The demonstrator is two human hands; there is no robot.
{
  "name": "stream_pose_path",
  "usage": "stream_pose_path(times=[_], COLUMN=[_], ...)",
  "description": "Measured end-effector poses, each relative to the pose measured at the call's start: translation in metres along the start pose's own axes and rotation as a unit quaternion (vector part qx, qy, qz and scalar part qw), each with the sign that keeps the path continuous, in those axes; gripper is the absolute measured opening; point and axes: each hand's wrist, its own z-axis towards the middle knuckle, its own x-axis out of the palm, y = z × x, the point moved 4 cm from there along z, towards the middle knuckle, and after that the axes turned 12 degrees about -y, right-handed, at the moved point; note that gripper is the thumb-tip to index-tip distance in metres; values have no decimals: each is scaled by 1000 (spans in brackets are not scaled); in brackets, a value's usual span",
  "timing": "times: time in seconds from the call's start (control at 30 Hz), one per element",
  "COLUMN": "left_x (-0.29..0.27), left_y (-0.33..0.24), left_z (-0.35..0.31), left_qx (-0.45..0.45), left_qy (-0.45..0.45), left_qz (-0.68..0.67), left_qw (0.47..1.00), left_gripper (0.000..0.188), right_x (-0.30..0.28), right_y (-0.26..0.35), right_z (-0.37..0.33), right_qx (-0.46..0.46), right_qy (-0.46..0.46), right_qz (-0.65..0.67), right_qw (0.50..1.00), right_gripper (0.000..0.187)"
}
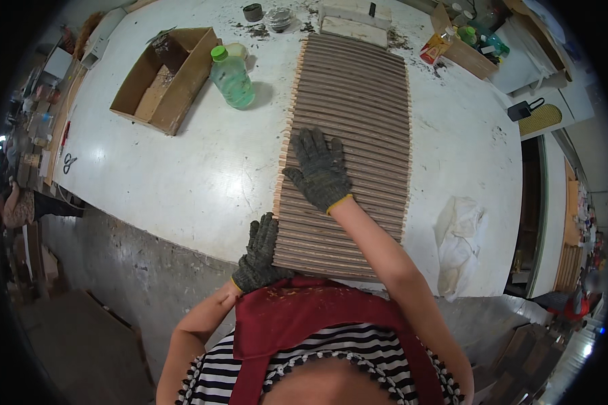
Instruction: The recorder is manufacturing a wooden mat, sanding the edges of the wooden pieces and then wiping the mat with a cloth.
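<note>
A long row of dark brown ridged wooden strips (358, 101), with pale ends along both sides, lies on the white table (182, 175) and reaches to its near edge. Flat on top of the strips rests my right hand (319, 165), in a dark grey knitted glove with a yellow cuff, its fingers spread. My left hand (257, 256), gloved alike, is at the near left corner of the row. Its fingers point away from me along the strips' ends, and neither hand grips anything.
Left of the strips stand a cardboard box (192, 91) and a green-capped bottle (232, 81). Scissors (68, 163) lie near the left edge. A white cloth (458, 236) lies at right. Beyond are a white block (355, 23) and a carton of bottles (469, 54).
</note>
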Motion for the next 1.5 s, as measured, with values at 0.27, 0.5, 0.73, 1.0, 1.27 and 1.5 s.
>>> stream_pose_path(times=[0.27,0.5,0.73,1.0,1.27,1.5], left_x=[-6,-13,-22,-41,-29,-25], left_y=[-1,-3,7,78,189,226], left_z=[3,6,16,60,192,268], left_qx=[-79,-77,-243,-335,-360,-320], left_qy=[68,72,103,-81,-315,-371], left_qz=[-21,-46,-226,-158,-96,-71], left_qw=[994,993,938,925,873,869], left_gripper=[129,128,117,91,126,133], right_x=[13,-11,-57,-57,-60,-57], right_y=[-1,-16,-28,-30,-32,-29], right_z=[7,-2,-59,-120,-131,-135], right_qx=[19,89,97,132,125,133], right_qy=[-7,-104,-215,-205,-208,-197], right_qz=[16,189,260,244,233,219], right_qw=[1000,972,936,938,942,947], right_gripper=[76,68,56,50,43,45])
